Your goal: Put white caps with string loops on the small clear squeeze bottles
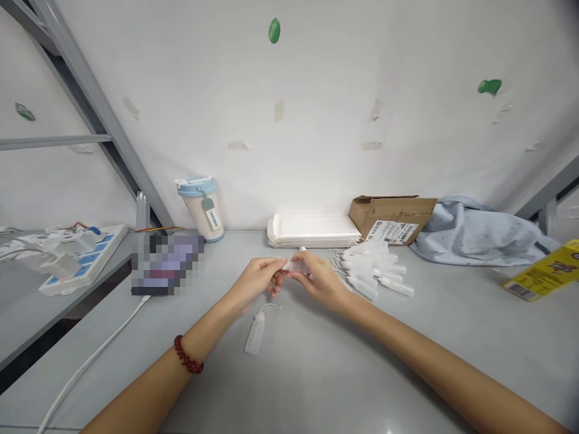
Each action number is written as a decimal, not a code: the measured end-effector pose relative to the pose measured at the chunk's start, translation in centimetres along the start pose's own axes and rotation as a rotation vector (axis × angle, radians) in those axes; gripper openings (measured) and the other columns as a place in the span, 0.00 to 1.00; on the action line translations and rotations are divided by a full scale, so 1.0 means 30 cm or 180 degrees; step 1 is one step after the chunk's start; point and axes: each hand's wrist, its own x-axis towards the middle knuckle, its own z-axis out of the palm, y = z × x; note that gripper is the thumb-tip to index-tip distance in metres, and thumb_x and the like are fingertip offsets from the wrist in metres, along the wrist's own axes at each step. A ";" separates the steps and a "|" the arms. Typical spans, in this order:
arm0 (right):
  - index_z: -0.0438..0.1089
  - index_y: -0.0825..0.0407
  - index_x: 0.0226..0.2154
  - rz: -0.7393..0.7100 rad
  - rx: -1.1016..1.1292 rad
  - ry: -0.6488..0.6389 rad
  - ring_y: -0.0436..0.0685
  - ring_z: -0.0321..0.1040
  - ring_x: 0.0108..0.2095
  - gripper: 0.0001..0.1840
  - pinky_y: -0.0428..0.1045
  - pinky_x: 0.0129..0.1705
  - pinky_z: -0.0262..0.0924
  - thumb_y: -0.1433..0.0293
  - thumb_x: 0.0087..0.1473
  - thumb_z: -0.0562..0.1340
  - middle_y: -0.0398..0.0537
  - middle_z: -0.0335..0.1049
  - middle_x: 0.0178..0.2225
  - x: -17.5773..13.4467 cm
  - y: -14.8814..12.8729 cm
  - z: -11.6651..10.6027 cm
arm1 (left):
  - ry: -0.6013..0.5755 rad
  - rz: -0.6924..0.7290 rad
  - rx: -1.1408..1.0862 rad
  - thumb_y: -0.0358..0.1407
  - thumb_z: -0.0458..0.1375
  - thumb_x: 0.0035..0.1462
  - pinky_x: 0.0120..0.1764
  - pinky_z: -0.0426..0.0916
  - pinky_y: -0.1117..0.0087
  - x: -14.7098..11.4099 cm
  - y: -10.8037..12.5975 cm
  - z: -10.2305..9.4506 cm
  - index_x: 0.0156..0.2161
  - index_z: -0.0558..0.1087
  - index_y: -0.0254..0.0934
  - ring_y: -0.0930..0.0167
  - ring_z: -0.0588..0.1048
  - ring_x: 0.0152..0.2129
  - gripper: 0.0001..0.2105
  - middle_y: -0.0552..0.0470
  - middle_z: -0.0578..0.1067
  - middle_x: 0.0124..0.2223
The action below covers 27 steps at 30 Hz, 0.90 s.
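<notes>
Near the middle of the table, my left hand (259, 277) and my right hand (320, 278) meet around a small translucent white plastic tube (294, 265). Thumbs and fingers of both hands pinch it, and much of it is hidden by them. Closer to me, below my left hand, lies another flat translucent tube (256, 334) with a thin white cord at its upper end. Right of my right hand is a pile of similar translucent tubes (371, 265), their cords tangled on the left side.
Along the wall stand a stack of white flat boxes (316, 228), an open cardboard box (391, 217) and a blue-lidded cup (203, 208). Folded cloth (474, 235) and a yellow box (545, 271) lie right. A phone (169, 265) with a cable and a power strip (85, 259) are left.
</notes>
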 end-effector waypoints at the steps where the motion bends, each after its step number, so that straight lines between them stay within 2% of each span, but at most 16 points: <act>1: 0.60 0.51 0.39 -0.0027 -0.0034 0.0050 0.55 0.67 0.36 0.07 0.48 0.33 0.60 0.68 0.56 0.56 0.50 0.69 0.36 -0.001 0.005 0.003 | 0.0017 0.0044 0.0009 0.48 0.52 0.54 0.19 0.60 0.75 -0.001 0.002 0.001 0.26 0.68 0.33 0.76 0.65 0.18 0.18 0.54 0.65 0.23; 7: 0.61 0.51 0.40 0.0051 0.0013 -0.0038 0.56 0.67 0.34 0.08 0.49 0.33 0.60 0.67 0.56 0.56 0.50 0.69 0.35 -0.004 0.000 0.003 | 0.0264 0.0550 0.0248 0.44 0.54 0.53 0.24 0.65 0.76 -0.008 0.009 0.002 0.31 0.71 0.35 0.72 0.69 0.29 0.13 0.51 0.68 0.31; 10: 0.60 0.50 0.39 0.0139 0.0095 -0.0032 0.58 0.66 0.35 0.08 0.50 0.33 0.59 0.64 0.58 0.54 0.51 0.69 0.35 -0.007 -0.008 0.000 | 0.0222 0.0622 0.0643 0.47 0.51 0.54 0.24 0.65 0.76 -0.004 0.002 0.000 0.30 0.72 0.34 0.69 0.69 0.32 0.17 0.50 0.69 0.31; 15: 0.60 0.49 0.36 0.0358 0.0409 -0.0082 0.54 0.62 0.26 0.10 0.48 0.27 0.53 0.60 0.57 0.54 0.47 0.68 0.29 -0.005 -0.027 -0.010 | 0.0333 0.0748 0.0988 0.50 0.48 0.55 0.24 0.63 0.75 -0.004 0.004 0.006 0.22 0.65 0.35 0.73 0.66 0.22 0.21 0.55 0.65 0.22; 17: 0.60 0.50 0.34 0.0512 0.0528 -0.0143 0.52 0.57 0.22 0.11 0.46 0.24 0.50 0.59 0.56 0.55 0.43 0.65 0.24 -0.001 -0.042 -0.020 | 0.0340 0.0739 0.1004 0.49 0.49 0.54 0.24 0.61 0.75 -0.008 0.012 0.008 0.18 0.62 0.35 0.76 0.63 0.18 0.22 0.57 0.61 0.19; 19: 0.61 0.50 0.32 0.0711 0.0698 -0.0200 0.49 0.52 0.18 0.12 0.45 0.22 0.47 0.58 0.55 0.55 0.39 0.60 0.19 0.006 -0.059 -0.034 | 0.0303 0.0620 0.0908 0.49 0.49 0.54 0.23 0.59 0.74 -0.012 0.018 0.008 0.18 0.63 0.35 0.77 0.60 0.16 0.22 0.58 0.60 0.18; 23: 0.59 0.51 0.29 0.1126 0.1638 -0.0540 0.46 0.48 0.14 0.15 0.44 0.18 0.46 0.56 0.55 0.55 0.33 0.50 0.14 0.021 -0.081 -0.062 | 0.0309 0.0343 0.0550 0.50 0.51 0.52 0.23 0.58 0.73 -0.014 0.018 0.010 0.22 0.70 0.32 0.76 0.62 0.17 0.21 0.55 0.66 0.20; 27: 0.56 0.50 0.27 0.1403 0.2608 -0.0744 0.44 0.46 0.13 0.17 0.43 0.15 0.53 0.56 0.50 0.59 0.30 0.48 0.14 0.034 -0.067 -0.062 | 0.0345 0.0366 0.0561 0.50 0.52 0.52 0.24 0.59 0.73 -0.013 0.013 0.016 0.20 0.69 0.32 0.76 0.62 0.17 0.22 0.54 0.68 0.20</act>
